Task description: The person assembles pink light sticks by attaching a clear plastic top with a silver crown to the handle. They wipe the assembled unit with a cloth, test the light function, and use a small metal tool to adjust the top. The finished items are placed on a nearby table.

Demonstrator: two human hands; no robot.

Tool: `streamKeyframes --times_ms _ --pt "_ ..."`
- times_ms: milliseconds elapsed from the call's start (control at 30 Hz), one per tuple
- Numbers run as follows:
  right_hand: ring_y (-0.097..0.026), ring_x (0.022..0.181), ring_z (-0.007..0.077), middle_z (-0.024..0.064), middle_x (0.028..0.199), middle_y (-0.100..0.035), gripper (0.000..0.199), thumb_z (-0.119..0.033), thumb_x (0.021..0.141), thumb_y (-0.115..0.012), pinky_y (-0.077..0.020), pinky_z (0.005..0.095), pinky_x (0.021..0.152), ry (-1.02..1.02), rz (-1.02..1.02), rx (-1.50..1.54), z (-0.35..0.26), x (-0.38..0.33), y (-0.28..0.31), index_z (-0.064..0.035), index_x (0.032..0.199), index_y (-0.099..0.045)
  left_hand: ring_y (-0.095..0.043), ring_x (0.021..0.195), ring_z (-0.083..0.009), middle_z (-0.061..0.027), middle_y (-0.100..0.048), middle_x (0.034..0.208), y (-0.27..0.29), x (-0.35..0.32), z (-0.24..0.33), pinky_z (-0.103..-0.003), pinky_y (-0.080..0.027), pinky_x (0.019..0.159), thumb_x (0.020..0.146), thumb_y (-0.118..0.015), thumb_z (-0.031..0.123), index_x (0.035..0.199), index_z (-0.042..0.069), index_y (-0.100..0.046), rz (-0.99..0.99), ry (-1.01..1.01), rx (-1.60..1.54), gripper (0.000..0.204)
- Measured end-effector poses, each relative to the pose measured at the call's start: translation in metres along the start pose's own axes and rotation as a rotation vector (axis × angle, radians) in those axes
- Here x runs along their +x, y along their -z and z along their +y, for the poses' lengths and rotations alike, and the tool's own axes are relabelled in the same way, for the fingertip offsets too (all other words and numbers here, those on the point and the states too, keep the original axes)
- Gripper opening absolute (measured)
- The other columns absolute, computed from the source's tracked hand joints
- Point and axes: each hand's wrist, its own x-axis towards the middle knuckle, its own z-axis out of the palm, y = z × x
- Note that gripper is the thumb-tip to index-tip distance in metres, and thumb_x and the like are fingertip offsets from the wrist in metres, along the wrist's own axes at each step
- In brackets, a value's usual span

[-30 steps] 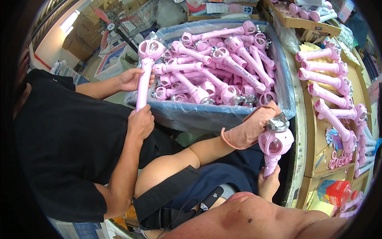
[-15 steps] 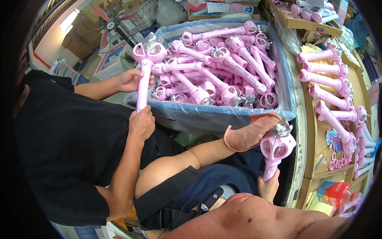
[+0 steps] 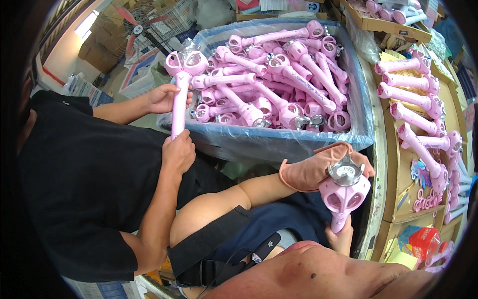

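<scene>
A pink toy wand with a silver crown on its round, windowed head stands in front of me, its crown tilted up toward my view. My right hand is closed round its handle below the head. My left hand, in a peach-coloured cloth glove, curls behind the crown, with gloved fingertips showing on its far side; part of the grip is hidden by the head. At left, a co-worker in a black shirt holds another pink wand upright with both hands.
A large blue bin lined with clear plastic is heaped with pink wands. More wands lie on a cardboard tray at right, near a red-labelled bottle. A cardboard box stands at the back right, a fan at the back left.
The wand in my hands has tipped so the crown's top now faces my view. My gloved fingers have come round the crown's far side. The co-worker's hands have hardly moved.
</scene>
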Motion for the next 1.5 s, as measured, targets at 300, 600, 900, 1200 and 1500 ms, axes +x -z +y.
streamKeyframes --times_ms 300,600,900,1200,1500 --pt "-0.065 0.069 0.0161 0.0084 0.085 -0.067 0.048 -0.015 0.073 -0.078 -0.0539 0.0319 0.065 -0.036 -0.255 0.506 -0.029 0.032 0.003 -0.0017 0.114 -0.058 -0.065 0.103 -0.0237 -0.016 -0.062 0.122 0.006 0.013 -0.003 -0.037 -0.052 0.09 0.089 -0.067 0.014 0.121 0.004 -0.058 -0.095 -0.141 0.994 0.035" --pt "-0.056 0.121 0.027 0.0138 0.127 -0.061 0.056 -0.017 0.073 -0.081 -0.0452 0.0394 0.1 0.43 0.012 0.264 0.009 0.08 -0.045 -0.0053 0.124 -0.061 -0.048 0.128 -0.0237 -0.0093 -0.057 0.133 -0.009 -0.008 -0.01 -0.039 -0.03 0.113 0.085 -0.067 0.02 0.127 0.006 -0.058 -0.107 -0.122 1.376 0.045" --pt "-0.045 0.129 0.0294 0.0124 0.128 -0.059 0.064 -0.032 0.071 -0.083 -0.0333 0.043 0.11 0.242 -0.379 0.358 -0.003 0.073 -0.01 -0.0096 0.127 -0.061 -0.065 0.093 -0.0183 -0.0106 -0.063 0.107 -0.042 0.013 -0.01 -0.033 -0.053 0.084 0.088 -0.064 0.012 0.114 0.001 -0.057 -0.061 -0.085 1.127 0.029" --pt "-0.062 0.053 0.0178 0.0099 0.074 -0.062 0.046 -0.04 0.086 -0.072 -0.0533 0.0297 0.051 -0.024 -0.689 1.391 -0.03 0.069 -0.002 -0.0022 0.105 -0.055 -0.063 0.098 -0.0299 -0.0162 -0.057 0.119 -0.013 0.021 -0.022 -0.043 -0.05 0.089 0.097 -0.04 0.046 0.133 0.005 -0.044 0.216 0.049 -0.143 0.055" --pt "-0.059 0.057 0.0125 0.0048 0.079 -0.06 0.038 -0.041 0.099 -0.056 -0.0512 0.0266 0.054 -0.027 -0.152 1.015 -0.042 0.067 0.008 -0.0063 0.112 -0.05 -0.05 0.118 -0.0292 -0.0134 -0.051 0.132 -0.013 0.022 -0.027 -0.045 -0.04 0.102 0.106 -0.025 0.051 0.138 0.003 -0.039 0.035 0.09 -0.155 0.06"
